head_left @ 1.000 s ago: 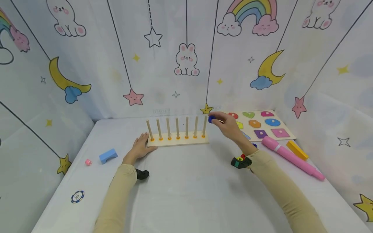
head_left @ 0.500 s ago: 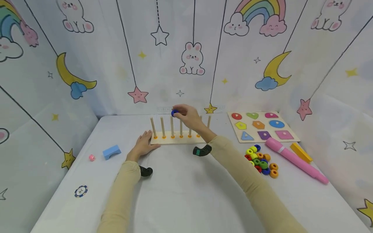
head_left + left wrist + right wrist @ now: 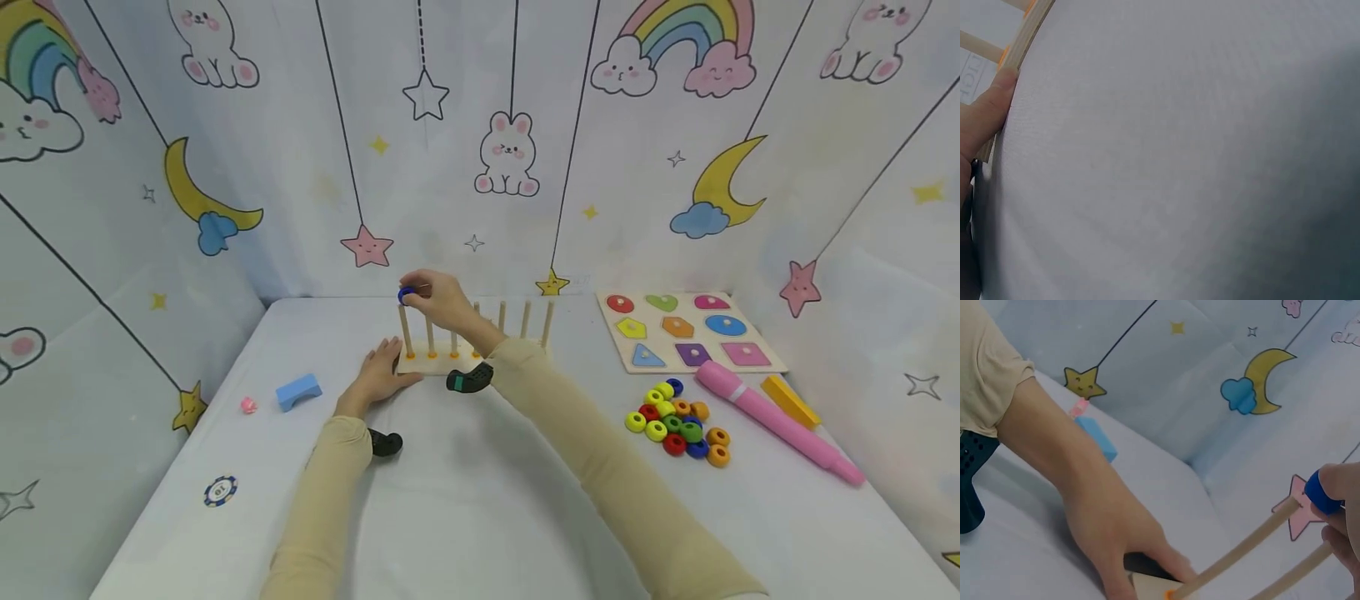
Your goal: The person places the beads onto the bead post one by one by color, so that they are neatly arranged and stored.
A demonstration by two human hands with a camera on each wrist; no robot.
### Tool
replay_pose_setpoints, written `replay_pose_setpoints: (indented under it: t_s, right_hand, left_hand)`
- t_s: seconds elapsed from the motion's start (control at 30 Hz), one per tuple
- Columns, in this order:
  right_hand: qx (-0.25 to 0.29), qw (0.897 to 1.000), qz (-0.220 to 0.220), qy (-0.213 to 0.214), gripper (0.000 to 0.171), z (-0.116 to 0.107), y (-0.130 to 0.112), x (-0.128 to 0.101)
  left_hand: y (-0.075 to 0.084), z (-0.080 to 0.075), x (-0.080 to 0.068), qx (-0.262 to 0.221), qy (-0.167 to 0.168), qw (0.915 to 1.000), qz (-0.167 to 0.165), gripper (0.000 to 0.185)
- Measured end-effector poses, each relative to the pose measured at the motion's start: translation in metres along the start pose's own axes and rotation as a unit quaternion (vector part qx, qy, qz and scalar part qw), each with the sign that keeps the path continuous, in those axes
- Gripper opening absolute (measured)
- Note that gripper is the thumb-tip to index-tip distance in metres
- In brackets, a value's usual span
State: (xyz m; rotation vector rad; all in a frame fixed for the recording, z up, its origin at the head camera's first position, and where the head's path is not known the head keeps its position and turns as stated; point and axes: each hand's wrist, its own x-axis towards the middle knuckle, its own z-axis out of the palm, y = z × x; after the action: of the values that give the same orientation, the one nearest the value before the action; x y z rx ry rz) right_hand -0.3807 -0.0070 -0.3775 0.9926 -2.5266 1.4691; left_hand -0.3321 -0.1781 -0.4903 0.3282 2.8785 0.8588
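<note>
Right hand [image 3: 442, 302] fingers pinch a small blue ring bead [image 3: 407, 294] atop the wooden peg board's [image 3: 472, 360] leftmost peg; left hand [image 3: 378, 377], fingers relaxed, rests against its left end.

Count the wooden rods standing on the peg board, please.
7. The rods stand in one row on the peg board; the right hand partly covers the middle ones, so more could be hidden.

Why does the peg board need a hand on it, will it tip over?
Probably it could slide or rock: the peg board is a narrow, thin wooden strip with tall pegs. It looks light. The left hand rests against its end, likely steadying it.
</note>
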Motion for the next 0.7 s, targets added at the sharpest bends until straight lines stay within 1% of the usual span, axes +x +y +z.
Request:
replay_pose_setpoints:
  t_s: [0.17, 0.4, 0.5, 0.7]
  right_hand:
    - [-0.028, 1.0, 0.006, -0.014, 0.028, 0.009, 0.0, 0.004]
    - [-0.038, 0.999, 0.004, -0.028, 0.029, 0.014, 0.002, 0.003]
    - [-0.049, 0.998, 0.005, -0.025, 0.031, 0.013, 0.001, 0.001]
    - [-0.062, 0.998, -0.007, -0.007, 0.033, 0.009, -0.001, -0.003]
  left_hand:
    - [0.001, 0.0, 0.0, 0.0, 0.0, 1.0, -0.005, 0.089]
    - [0.004, 0.0, 0.001, 0.012, 0.0, 0.9999, 0.0, 0.088]
    - [0.004, 0.0, 0.001, 0.015, 0.003, 0.9999, 0.001, 0.088]
    - [0.003, 0.0, 0.001, 0.017, 0.009, 0.9998, 0.003, 0.086]
